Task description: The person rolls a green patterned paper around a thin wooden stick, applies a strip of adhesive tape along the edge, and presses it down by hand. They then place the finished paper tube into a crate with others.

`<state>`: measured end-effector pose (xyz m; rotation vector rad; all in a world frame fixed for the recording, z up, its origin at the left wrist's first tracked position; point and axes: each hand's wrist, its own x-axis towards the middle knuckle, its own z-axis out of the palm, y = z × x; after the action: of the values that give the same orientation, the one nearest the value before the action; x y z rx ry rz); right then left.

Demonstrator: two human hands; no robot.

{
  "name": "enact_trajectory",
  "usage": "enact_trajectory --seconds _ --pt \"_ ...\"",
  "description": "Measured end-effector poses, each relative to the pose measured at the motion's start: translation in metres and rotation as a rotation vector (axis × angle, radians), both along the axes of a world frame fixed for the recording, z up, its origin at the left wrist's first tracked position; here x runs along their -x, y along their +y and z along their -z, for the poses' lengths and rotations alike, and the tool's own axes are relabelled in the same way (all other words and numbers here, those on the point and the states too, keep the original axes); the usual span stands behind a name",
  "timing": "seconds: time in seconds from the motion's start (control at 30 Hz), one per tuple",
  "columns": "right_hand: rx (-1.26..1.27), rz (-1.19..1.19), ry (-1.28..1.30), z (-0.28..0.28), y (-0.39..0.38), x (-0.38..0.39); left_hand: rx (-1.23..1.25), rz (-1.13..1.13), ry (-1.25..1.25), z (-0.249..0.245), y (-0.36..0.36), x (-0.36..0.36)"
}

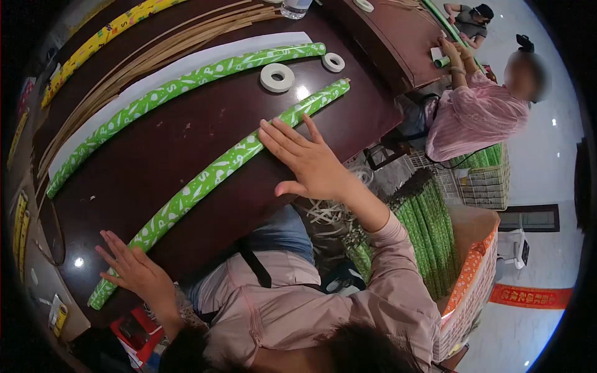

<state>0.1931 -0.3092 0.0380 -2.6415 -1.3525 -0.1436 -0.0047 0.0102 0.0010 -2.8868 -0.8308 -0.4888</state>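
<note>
A long green patterned tube (pixel 205 180) lies along the near edge of the dark wooden table (pixel 161 155). My left hand (pixel 134 270) rests flat with fingers spread on the tube's near end. My right hand (pixel 305 158) lies flat, fingers apart, on the tube's upper part. Neither hand grips anything. A second green tube (pixel 180 84) lies farther back on a white sheet (pixel 211 59). Two white tape rolls (pixel 277 77) sit near the far ends of the tubes.
Thin wooden strips (pixel 155 50) and a yellow wrapped tube (pixel 99 40) lie at the table's back. A box (pixel 472 273) of green tubes stands at my right. A person in a pink shirt (pixel 479 112) works at another table (pixel 404 37).
</note>
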Motion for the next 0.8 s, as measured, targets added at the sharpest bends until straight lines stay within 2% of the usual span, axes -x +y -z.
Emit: enact_trajectory --seconds 0.13,0.37,0.43,0.47,0.5,0.57,0.6,0.67,0.7,0.77,0.8 --pt "-0.003 -0.062 0.05 -0.003 -0.014 -0.016 -0.012 0.014 0.001 0.0 0.002 0.001" --pt "0.026 0.349 -0.134 0.016 -0.113 -0.079 -0.02 0.016 0.014 0.001 0.005 0.002" --pt "-0.022 0.495 -0.07 0.025 -0.129 -0.093 -0.019 0.023 0.001 0.001 0.005 0.002" --pt "-0.13 0.558 -0.008 0.029 -0.131 -0.099 -0.019 0.025 -0.01 0.001 0.006 0.001" --pt "-0.134 0.557 -0.014 0.032 -0.128 -0.103 -0.022 0.024 -0.016 0.002 0.007 0.001" --pt "-0.485 0.647 -0.143 0.038 -0.119 -0.109 -0.054 0.02 0.008 0.005 0.008 0.002" --pt "-0.524 0.619 -0.219 0.029 -0.105 -0.103 -0.06 0.009 0.009 0.006 0.007 0.002" --pt "-0.542 0.368 -0.144 0.003 -0.065 -0.081 -0.001 -0.013 0.013 0.005 0.006 0.001" --pt "-0.469 0.192 -0.063 -0.004 -0.05 -0.074 0.025 0.027 -0.037 0.006 0.007 0.003" --pt "-0.25 0.039 0.131 0.001 -0.029 -0.067 0.033 0.017 -0.008 0.003 0.005 0.002" --pt "-0.123 0.093 -0.078 0.007 -0.022 -0.066 0.052 0.012 0.0 -0.003 0.002 0.002"
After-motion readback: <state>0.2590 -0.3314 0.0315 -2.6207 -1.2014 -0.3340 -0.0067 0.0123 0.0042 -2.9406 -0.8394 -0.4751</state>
